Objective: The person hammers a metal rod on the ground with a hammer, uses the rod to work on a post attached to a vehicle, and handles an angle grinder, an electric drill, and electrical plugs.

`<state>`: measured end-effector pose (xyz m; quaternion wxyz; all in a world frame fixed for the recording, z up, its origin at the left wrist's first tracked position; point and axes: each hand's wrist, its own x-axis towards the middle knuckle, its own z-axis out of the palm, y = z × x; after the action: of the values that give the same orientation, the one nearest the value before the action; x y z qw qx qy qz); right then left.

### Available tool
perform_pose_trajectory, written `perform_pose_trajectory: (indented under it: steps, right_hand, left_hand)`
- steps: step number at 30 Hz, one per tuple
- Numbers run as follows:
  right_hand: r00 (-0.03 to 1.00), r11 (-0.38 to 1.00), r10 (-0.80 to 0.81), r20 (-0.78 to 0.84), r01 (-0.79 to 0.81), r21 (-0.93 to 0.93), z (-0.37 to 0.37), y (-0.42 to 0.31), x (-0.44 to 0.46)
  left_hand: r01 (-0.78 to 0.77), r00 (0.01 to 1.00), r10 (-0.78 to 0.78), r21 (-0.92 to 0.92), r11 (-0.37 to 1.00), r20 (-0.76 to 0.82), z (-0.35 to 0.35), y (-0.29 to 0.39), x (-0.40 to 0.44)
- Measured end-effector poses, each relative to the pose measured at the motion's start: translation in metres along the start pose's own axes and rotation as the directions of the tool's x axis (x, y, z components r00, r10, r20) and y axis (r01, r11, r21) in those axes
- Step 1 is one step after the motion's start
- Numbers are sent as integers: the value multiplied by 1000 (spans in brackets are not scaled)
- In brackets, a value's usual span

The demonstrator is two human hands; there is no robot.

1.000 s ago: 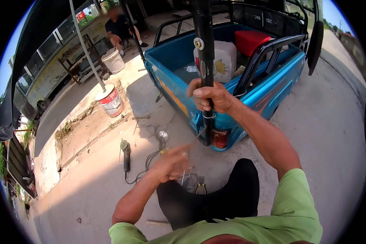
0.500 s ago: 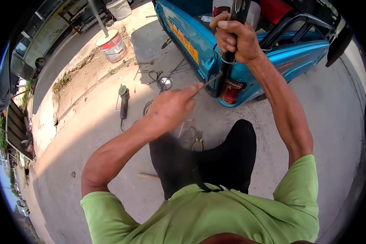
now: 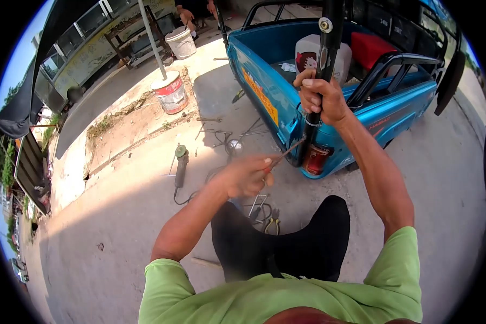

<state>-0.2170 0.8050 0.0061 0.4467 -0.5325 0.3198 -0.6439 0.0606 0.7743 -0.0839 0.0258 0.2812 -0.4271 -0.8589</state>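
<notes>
My right hand [image 3: 325, 98] is wrapped around a black post [image 3: 329, 51] at the rear corner of a blue truck bed [image 3: 283, 116]. Just below that hand, a wire loop [image 3: 314, 124] circles the post. My left hand [image 3: 249, 177], blurred by motion, is closed on a screwdriver [image 3: 289, 151] with a thin metal shaft and what looks like a reddish handle. Its tip meets the lower post, above the red tail light [image 3: 317, 159]; whether it sits in a hole or a wire cannot be made out.
Pliers [image 3: 272, 225] lie on the ground by my knees. Farther left are an angle grinder [image 3: 182, 164] with its cord, and a paint bucket [image 3: 170, 93] holding a pole. A white bucket [image 3: 181, 44] stands behind, near another person's hand [image 3: 187, 16]. The bed carries a white jug [image 3: 308, 48].
The view has tilted up, so everything sits lower in it. My left hand has shifted and turned with the screwdriver, whose tip stays at the post. The right hand keeps its grip.
</notes>
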Motion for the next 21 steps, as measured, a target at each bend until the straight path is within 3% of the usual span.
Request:
perform_pose_trajectory:
  steps: [2,6,10,11,13,16,17,20,21]
  right_hand:
    - [1000,1000,2,-5,-2,-7,0,1,0]
    - [1000,1000,-8,-11,8,10,-2,4,2]
    - [999,1000,-5,-36,5,-2,0,4,2]
    - [998,1000,-15,-55,13,-21,1,4,2]
    - [998,999,-26,-58,25,-22,3,5,1]
    - [998,999,-35,-61,32,-39,0,7,1]
    - [998,997,-57,-37,55,-50,-2,9,3]
    - [996,989,-86,11,86,-122,-5,10,-1]
    - [995,983,-103,16,104,-154,-6,9,-2]
  left_hand:
    - [-32,999,30,49,998,40,6,3,-2]
    - [3,999,4,179,984,-37,14,12,-4]
    - [5,989,75,532,847,-128,19,18,-4]
    - [-125,964,255,714,689,-77,15,16,0]
    - [-286,848,513,931,228,135,13,10,4]
    - [14,881,471,996,-93,32,41,25,-11]
    - [31,844,533,986,-163,62,36,17,-8]
    - [170,861,505,971,-170,-62,58,19,-12]
    - [125,846,533,980,-152,-25,56,15,-10]
